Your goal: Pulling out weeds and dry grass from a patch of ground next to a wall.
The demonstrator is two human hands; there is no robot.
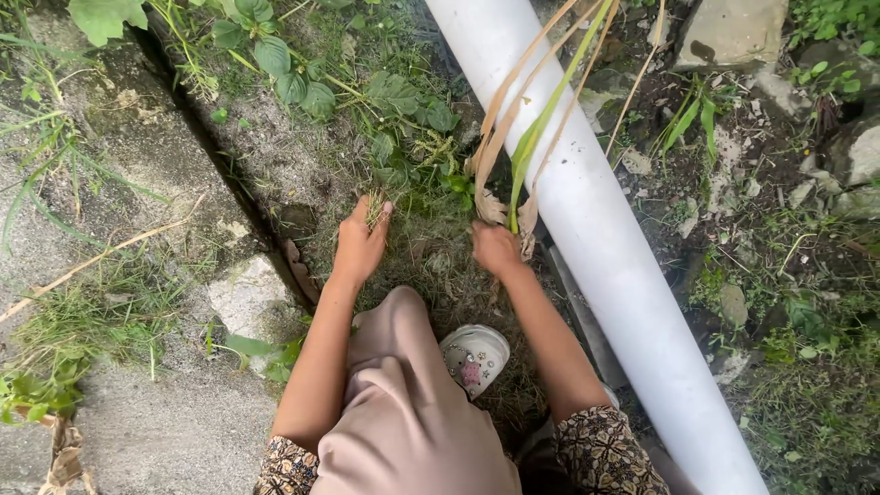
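Observation:
I am crouched over a patch of dry grass and weeds. My left hand (359,240) is closed around a small tuft of dry grass (375,207) at the ground. My right hand (496,247) grips the base of a plant with long dry brown and green leaves (534,128) that drape up over a thick white pipe (605,257). My knee in beige cloth (403,385) and a pale clog shoe (474,356) sit between my arms.
A narrow gap (220,156) runs diagonally between the concrete slab (137,403) on the left and the grass. Leafy green weeds (302,73) grow at the top. Stones (733,32) and loose dirt lie right of the pipe.

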